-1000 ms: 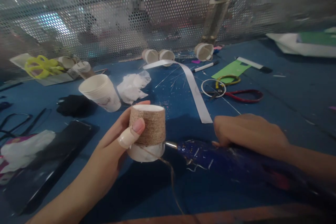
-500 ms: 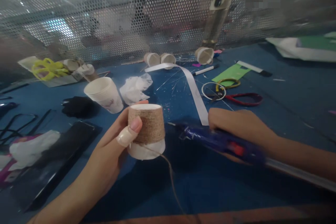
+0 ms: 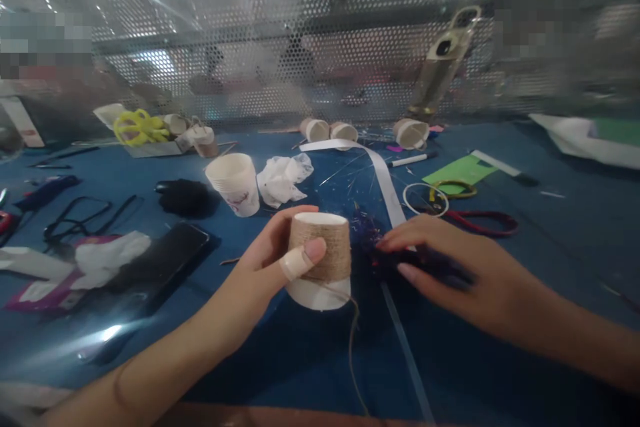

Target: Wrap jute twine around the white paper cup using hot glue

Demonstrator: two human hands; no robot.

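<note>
My left hand (image 3: 273, 273) is closed round an upside-down paper cup (image 3: 319, 260). Brown twine is wound over most of the cup, and its white rim shows at the bottom. A bandage wraps the thumb, which presses on the twine. A loose end of twine (image 3: 351, 340) hangs from the cup toward me. My right hand (image 3: 450, 273) reaches left just beside the cup, its fingers above and its thumb below a dark blue glue gun (image 3: 440, 269) low over the table. The gun is blurred. A clear glue stick (image 3: 407, 353) trails from it toward me.
On the blue table (image 3: 550, 240) lie a stack of white cups (image 3: 235, 181), crumpled tissue (image 3: 283, 177), a white ribbon (image 3: 383, 177), red-handled pliers (image 3: 480, 220), a black phone (image 3: 160, 260), yellow scissors (image 3: 135, 125) and several small cups (image 3: 330, 130). A perforated metal screen (image 3: 300, 47) stands behind.
My right hand has swung the glue gun from lying pointed at the cup's rim to close beside the cup. The view has tilted up; the cup stays in my left hand.
</note>
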